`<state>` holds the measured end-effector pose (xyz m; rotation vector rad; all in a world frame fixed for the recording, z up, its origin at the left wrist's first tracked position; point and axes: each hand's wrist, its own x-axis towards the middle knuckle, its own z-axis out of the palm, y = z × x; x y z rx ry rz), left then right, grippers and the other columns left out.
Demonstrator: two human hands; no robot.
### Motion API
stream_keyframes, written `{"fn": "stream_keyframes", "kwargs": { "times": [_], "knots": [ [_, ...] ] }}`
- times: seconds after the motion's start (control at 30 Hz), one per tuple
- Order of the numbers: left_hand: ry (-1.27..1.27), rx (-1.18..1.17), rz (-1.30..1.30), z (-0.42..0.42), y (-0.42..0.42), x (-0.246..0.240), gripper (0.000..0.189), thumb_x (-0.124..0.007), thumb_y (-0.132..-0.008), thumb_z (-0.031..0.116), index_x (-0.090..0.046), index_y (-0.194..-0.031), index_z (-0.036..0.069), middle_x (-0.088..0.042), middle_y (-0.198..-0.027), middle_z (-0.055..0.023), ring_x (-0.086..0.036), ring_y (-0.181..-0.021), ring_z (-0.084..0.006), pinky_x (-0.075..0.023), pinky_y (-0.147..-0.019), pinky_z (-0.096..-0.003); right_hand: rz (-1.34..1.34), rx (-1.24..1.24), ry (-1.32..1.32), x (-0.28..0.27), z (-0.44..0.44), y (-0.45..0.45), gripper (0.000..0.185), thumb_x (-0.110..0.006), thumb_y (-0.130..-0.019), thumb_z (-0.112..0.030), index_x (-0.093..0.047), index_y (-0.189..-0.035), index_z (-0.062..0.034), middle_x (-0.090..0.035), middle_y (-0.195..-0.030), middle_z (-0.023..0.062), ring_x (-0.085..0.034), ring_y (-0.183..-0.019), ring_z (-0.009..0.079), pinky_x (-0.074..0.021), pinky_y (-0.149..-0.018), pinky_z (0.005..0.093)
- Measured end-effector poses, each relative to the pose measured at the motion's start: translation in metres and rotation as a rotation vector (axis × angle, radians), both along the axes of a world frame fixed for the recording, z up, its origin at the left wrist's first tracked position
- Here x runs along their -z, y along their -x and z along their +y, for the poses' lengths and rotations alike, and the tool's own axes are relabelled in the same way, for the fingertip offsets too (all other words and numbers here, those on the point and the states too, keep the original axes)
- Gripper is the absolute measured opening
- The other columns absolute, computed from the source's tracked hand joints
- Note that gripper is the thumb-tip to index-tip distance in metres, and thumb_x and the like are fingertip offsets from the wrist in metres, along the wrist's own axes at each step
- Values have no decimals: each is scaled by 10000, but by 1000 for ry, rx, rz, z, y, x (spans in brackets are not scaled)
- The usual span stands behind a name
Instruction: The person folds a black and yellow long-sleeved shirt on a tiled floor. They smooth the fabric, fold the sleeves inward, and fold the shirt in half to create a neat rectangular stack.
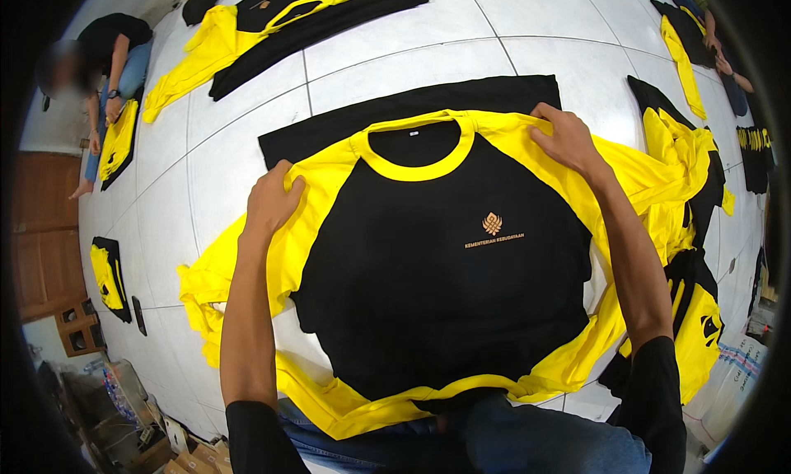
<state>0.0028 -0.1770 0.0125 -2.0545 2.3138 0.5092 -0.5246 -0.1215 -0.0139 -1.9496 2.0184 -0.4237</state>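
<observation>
A black raglan shirt (426,276) with yellow sleeves and a yellow collar lies front side up before me, collar away from me. It bears a small gold emblem with writing on the chest. My left hand (274,196) grips the yellow shoulder fabric on the left between thumb and fingers. On the opposite shoulder, my right hand (565,137) pinches the yellow cloth. Beyond the collar, a flat black cloth (408,112) shows from under the shirt. More yellow sleeve fabric lies around the shirt's lower edge, near my knees.
Another black and yellow shirt (266,35) is spread farther off. A crumpled pile of shirts (673,165) lies at right. Folded shirts (106,276) and a phone (139,316) rest on the tiled floor (395,56) at left. People sit at upper left (117,60) and upper right (735,72).
</observation>
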Motion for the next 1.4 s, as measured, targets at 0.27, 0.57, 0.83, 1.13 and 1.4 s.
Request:
{"fn": "stream_keyframes", "kwargs": {
  "times": [0.27,0.57,0.83,1.13,1.4],
  "knots": [
    [121,187,281,-20,91,-2,439,-794,-936,423,-638,-1065,33,-726,-1024,-198,-692,-981,-411,-536,-840,-464,-36,-205,326,2,-39,-106,313,-843,-881,-269,-673,-1063,-80,-692,-947,104,-668,-929,326,-528,-833,448],
    [94,123,-30,-18,36,11,602,-703,-940,637,-665,-1088,55,-744,-995,-239,-712,-985,-464,-566,-815,-538,94,-780,696,29,11,-282,405,-702,-943,-311,-680,-1193,8,-656,-1339,204,-576,-1355,392,-433,-1169,498],
    [-711,-155,-162,59,-109,-77,738,-708,-919,553,-683,-1333,-57,-735,-1305,-218,-683,-1204,-345,-504,-1039,-391,-98,-554,349,35,-8,-313,633,-613,-1024,-468,-559,-1514,-70,-427,-1648,230,-322,-1568,422,-238,-1298,545],
    [-242,-677,1034,149,-227,-138,449,-677,-989,353,-704,-1207,-38,-733,-1155,-154,-629,-1215,-184,-494,-1043,-366,61,-579,224,31,-7,-317,659,-534,-1058,-499,-445,-1633,-188,-291,-1732,191,-251,-1606,413,-207,-1309,556],
    [-191,-385,-211,116,-306,-155,353,-832,-899,310,-680,-1050,30,-740,-878,-132,-719,-772,-282,-586,-756,-410,126,-581,252,33,-3,-326,672,-480,-1065,-587,-447,-1641,-242,-316,-1714,214,-253,-1600,432,-165,-1316,559]
  ]
}}
